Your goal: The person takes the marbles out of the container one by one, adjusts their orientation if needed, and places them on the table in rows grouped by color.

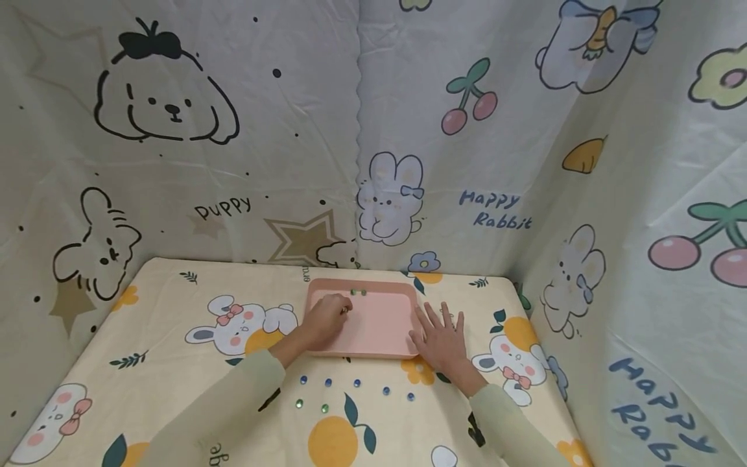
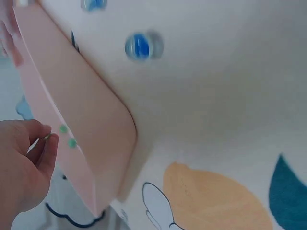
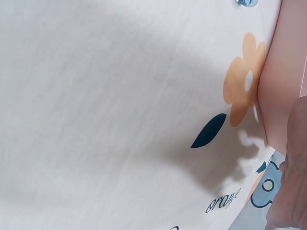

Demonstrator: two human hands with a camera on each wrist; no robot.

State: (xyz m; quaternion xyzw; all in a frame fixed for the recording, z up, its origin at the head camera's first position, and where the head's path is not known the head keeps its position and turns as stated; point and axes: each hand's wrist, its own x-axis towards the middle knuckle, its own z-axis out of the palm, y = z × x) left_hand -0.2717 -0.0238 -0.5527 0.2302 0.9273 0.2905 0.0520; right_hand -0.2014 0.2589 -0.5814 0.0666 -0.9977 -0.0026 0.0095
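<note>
A pink tray (image 1: 379,334) lies on the cartoon-print cloth, and two green beads (image 1: 358,292) rest near its far rim. My left hand (image 1: 328,316) reaches into the tray's left half, its thumb and forefinger pinching what looks like a small green bead. In the left wrist view the curled left hand (image 2: 26,165) hovers beside the tray's wall (image 2: 98,143), close to the two green beads (image 2: 67,136). My right hand (image 1: 440,335) lies flat with fingers spread against the tray's right rim. The right wrist view shows only the right hand's edge (image 3: 293,187) and the tray's side (image 3: 284,72).
Several blue beads (image 1: 356,383) lie in a row on the cloth in front of the tray, with two green beads (image 1: 312,405) nearer to me. A blue bead (image 2: 142,46) lies just outside the tray. Printed fabric walls close in the back and right side.
</note>
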